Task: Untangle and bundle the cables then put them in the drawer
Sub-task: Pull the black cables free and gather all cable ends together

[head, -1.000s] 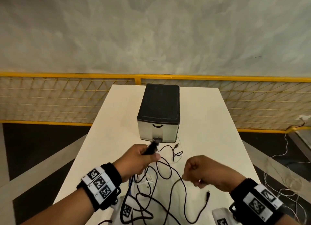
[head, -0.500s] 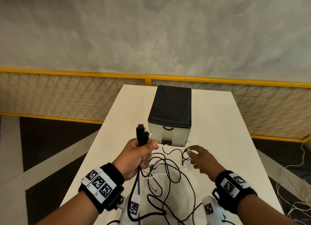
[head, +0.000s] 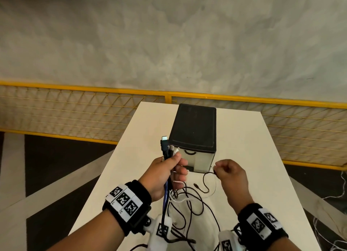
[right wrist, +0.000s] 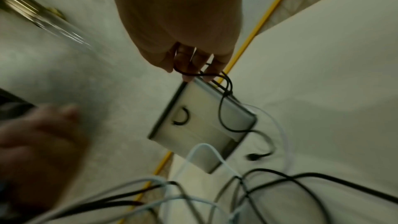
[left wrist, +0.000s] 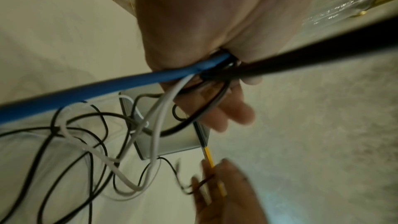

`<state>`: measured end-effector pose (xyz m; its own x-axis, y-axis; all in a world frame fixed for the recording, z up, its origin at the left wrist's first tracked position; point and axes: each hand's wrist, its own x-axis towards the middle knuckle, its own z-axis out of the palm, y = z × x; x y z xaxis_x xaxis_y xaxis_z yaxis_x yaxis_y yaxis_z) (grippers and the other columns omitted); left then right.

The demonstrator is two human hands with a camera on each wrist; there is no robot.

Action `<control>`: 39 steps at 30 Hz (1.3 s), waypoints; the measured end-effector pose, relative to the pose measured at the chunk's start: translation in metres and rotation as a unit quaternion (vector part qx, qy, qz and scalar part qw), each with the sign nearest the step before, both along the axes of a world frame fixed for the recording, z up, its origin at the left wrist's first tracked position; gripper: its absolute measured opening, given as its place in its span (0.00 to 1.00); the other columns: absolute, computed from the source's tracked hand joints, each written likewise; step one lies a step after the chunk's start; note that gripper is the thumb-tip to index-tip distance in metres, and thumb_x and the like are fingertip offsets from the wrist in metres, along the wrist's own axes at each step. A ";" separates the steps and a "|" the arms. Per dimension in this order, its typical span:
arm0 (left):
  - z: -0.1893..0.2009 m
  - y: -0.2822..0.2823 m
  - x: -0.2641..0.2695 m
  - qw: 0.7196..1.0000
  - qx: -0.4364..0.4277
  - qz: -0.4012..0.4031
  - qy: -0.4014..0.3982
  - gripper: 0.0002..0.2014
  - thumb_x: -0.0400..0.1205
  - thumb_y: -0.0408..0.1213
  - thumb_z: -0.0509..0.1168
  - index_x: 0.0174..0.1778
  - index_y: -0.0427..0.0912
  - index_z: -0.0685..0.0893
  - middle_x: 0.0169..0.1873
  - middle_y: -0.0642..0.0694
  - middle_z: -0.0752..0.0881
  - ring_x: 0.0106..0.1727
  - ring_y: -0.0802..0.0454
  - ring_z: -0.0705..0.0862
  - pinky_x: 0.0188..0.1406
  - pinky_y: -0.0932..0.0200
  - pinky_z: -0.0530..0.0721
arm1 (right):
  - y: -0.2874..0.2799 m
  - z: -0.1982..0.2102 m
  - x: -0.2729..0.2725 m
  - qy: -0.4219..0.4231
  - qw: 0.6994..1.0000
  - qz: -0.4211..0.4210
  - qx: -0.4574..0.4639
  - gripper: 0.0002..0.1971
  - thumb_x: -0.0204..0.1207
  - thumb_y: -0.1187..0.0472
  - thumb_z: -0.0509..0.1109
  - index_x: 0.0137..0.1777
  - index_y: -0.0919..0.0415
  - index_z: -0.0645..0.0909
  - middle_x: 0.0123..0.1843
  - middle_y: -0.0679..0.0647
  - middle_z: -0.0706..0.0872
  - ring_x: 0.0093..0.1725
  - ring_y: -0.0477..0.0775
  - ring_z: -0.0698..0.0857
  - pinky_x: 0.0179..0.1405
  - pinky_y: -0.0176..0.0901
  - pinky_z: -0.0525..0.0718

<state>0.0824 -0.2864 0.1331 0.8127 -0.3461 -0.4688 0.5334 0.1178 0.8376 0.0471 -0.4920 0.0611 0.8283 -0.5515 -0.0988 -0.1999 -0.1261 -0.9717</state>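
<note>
Two hands work over one white table (head: 244, 138): the left hand (head: 161, 173) at 7 o'clock, the right hand (head: 230, 173) at 5. One black-topped drawer box (head: 194, 127) stands at 12 o'clock. One blue cable (left wrist: 107, 88) shows; the black cables (head: 189, 203) and white cables (left wrist: 157, 125) are too tangled to count.

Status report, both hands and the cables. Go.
Left hand grips several cable ends upright. Right hand pinches thin black cable. Cables tangled on table. Drawer shut.
</note>
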 end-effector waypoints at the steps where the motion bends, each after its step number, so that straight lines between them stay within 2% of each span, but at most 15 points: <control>1: 0.000 -0.004 0.000 1.000 0.007 -0.011 0.007 0.19 0.86 0.50 0.62 0.49 0.35 0.87 0.32 0.42 0.87 0.28 0.50 0.86 0.28 0.56 0.85 | 0.005 0.010 -0.001 -0.045 0.999 0.008 -0.008 0.11 0.73 0.72 0.71 0.39 0.53 0.85 0.39 0.52 0.91 0.41 0.54 0.88 0.44 0.46 0.85; 4: 0.003 -0.017 -0.001 0.998 0.031 -0.056 0.017 0.22 0.86 0.54 0.60 0.51 0.37 0.89 0.36 0.43 0.90 0.28 0.52 0.85 0.26 0.60 0.78 | 0.020 0.044 -0.011 -0.174 0.967 0.111 -0.151 0.14 0.71 0.75 0.70 0.38 0.53 0.84 0.40 0.47 0.87 0.43 0.47 0.86 0.44 0.36 0.82; 7: 0.004 -0.026 -0.004 0.997 -0.004 -0.067 0.030 0.22 0.85 0.56 0.61 0.47 0.40 0.87 0.29 0.47 0.84 0.20 0.58 0.70 0.19 0.66 0.65 | 0.029 0.065 -0.026 -0.240 0.902 0.248 -0.258 0.16 0.68 0.77 0.66 0.41 0.53 0.83 0.45 0.41 0.83 0.47 0.42 0.85 0.45 0.29 0.79; 10: 0.004 -0.027 -0.004 0.997 -0.035 -0.052 0.039 0.23 0.83 0.58 0.62 0.49 0.41 0.90 0.26 0.50 0.77 0.20 0.59 0.65 0.17 0.66 0.63 | 0.029 0.061 -0.037 -0.271 0.862 0.301 -0.305 0.18 0.69 0.78 0.62 0.44 0.53 0.81 0.55 0.40 0.84 0.65 0.42 0.84 0.58 0.34 0.82; 11: 0.003 -0.026 -0.004 0.998 -0.035 -0.047 0.036 0.23 0.83 0.58 0.62 0.52 0.41 0.90 0.26 0.50 0.77 0.20 0.59 0.65 0.17 0.66 0.63 | 0.027 0.059 -0.040 -0.272 0.856 0.304 -0.318 0.18 0.68 0.77 0.62 0.44 0.52 0.80 0.56 0.40 0.84 0.65 0.41 0.84 0.58 0.36 0.83; 15: 0.002 -0.024 -0.001 0.999 -0.045 -0.005 0.007 0.17 0.83 0.52 0.65 0.47 0.41 0.89 0.29 0.52 0.80 0.21 0.59 0.66 0.16 0.65 0.64 | 0.026 0.054 -0.054 -0.256 0.823 0.340 -0.375 0.18 0.67 0.75 0.62 0.46 0.50 0.79 0.54 0.43 0.86 0.54 0.45 0.87 0.46 0.43 0.86; 20: 0.001 -0.024 0.002 0.997 -0.072 0.040 0.003 0.12 0.80 0.47 0.70 0.49 0.40 0.86 0.27 0.51 0.76 0.20 0.59 0.65 0.15 0.66 0.63 | 0.023 0.045 -0.065 -0.224 0.831 0.344 -0.376 0.20 0.71 0.76 0.65 0.51 0.48 0.80 0.51 0.41 0.88 0.51 0.44 0.87 0.46 0.41 0.86; 22: 0.000 -0.026 0.001 0.997 -0.067 0.049 0.002 0.17 0.74 0.50 0.73 0.48 0.40 0.83 0.22 0.51 0.70 0.19 0.59 0.63 0.16 0.66 0.61 | 0.024 0.043 -0.068 -0.198 0.842 0.333 -0.376 0.20 0.73 0.72 0.67 0.54 0.44 0.78 0.49 0.37 0.88 0.49 0.40 0.86 0.47 0.33 0.84; 25: 0.002 -0.027 0.001 0.993 -0.099 0.058 -0.004 0.13 0.82 0.50 0.67 0.47 0.43 0.85 0.19 0.51 0.66 0.18 0.59 0.61 0.18 0.65 0.59 | 0.022 0.035 -0.065 -0.138 0.880 0.286 -0.352 0.22 0.70 0.68 0.68 0.60 0.43 0.80 0.44 0.33 0.88 0.49 0.37 0.84 0.48 0.18 0.75; 29: 0.009 -0.021 0.003 0.985 -0.147 0.060 -0.063 0.17 0.79 0.54 0.66 0.32 0.45 0.79 0.18 0.49 0.69 0.19 0.55 0.66 0.23 0.60 0.66 | -0.003 0.013 -0.053 -0.125 0.906 0.131 -0.383 0.14 0.64 0.73 0.71 0.40 0.54 0.89 0.43 0.48 0.85 0.45 0.51 0.84 0.49 0.42 0.80; 31: 0.013 -0.019 0.001 0.978 -0.181 0.058 -0.084 0.18 0.79 0.53 0.64 0.30 0.44 0.78 0.18 0.47 0.69 0.24 0.52 0.73 0.28 0.56 0.76 | -0.015 0.012 -0.049 -0.061 0.950 0.022 -0.306 0.14 0.70 0.74 0.73 0.42 0.53 0.90 0.46 0.50 0.80 0.45 0.47 0.81 0.49 0.42 0.78; 33: 0.014 -0.017 -0.001 0.973 -0.207 0.061 -0.080 0.18 0.80 0.52 0.62 0.30 0.42 0.77 0.18 0.46 0.68 0.28 0.49 0.80 0.37 0.49 0.87 | -0.023 0.021 -0.046 0.018 0.996 -0.002 -0.086 0.11 0.78 0.70 0.68 0.49 0.55 0.89 0.39 0.52 0.77 0.33 0.41 0.77 0.37 0.37 0.78; 34: 0.012 -0.016 -0.003 0.972 -0.219 0.057 -0.069 0.19 0.81 0.51 0.61 0.30 0.42 0.77 0.17 0.46 0.67 0.26 0.49 0.80 0.40 0.47 0.89 | -0.024 0.023 -0.044 0.032 0.998 0.012 0.061 0.11 0.81 0.69 0.63 0.51 0.59 0.87 0.35 0.55 0.77 0.30 0.45 0.77 0.33 0.38 0.77; 36: 0.007 -0.013 -0.009 0.972 -0.230 0.020 -0.046 0.20 0.84 0.51 0.60 0.30 0.42 0.76 0.16 0.48 0.64 0.20 0.53 0.72 0.35 0.50 0.88 | -0.025 0.031 -0.040 0.002 0.948 0.027 0.316 0.12 0.82 0.71 0.56 0.50 0.65 0.82 0.36 0.60 0.84 0.35 0.56 0.86 0.38 0.47 0.81; 39: -0.006 -0.003 -0.018 0.982 -0.167 -0.082 -0.020 0.19 0.82 0.51 0.65 0.31 0.42 0.76 0.15 0.51 0.63 0.16 0.56 0.65 0.19 0.62 0.72 | -0.028 0.040 -0.034 -0.087 0.855 0.015 0.512 0.09 0.79 0.70 0.58 0.43 0.60 0.78 0.47 0.64 0.89 0.49 0.64 0.91 0.55 0.56 0.86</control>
